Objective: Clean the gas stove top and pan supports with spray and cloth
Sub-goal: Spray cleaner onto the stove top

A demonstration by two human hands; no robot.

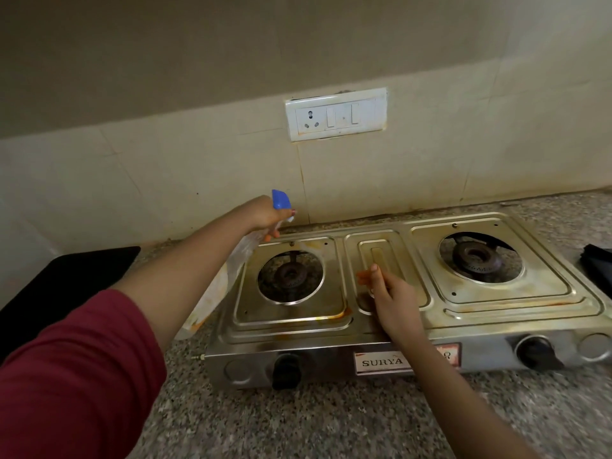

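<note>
Two hands work: our left hand (265, 215) grips the spray bottle (231, 260) at the stove (496, 293) left edge, nozzle toward it; our right hand (392, 296), loosely curled, empty, rests on its centre.

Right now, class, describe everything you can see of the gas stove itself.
The gas stove is a two-burner unit that looks like stainless steel, sitting on the speckled countertop near the tiled wall. Both burners, left and right, sit bare in round openings, with no pan supports on them. Orange-brown stains mark the top. The front carries two black knobs and a label reading SURYA. The right hand rests on the raised centre panel; the left hand holds a spray bottle over the left rear corner.
</note>
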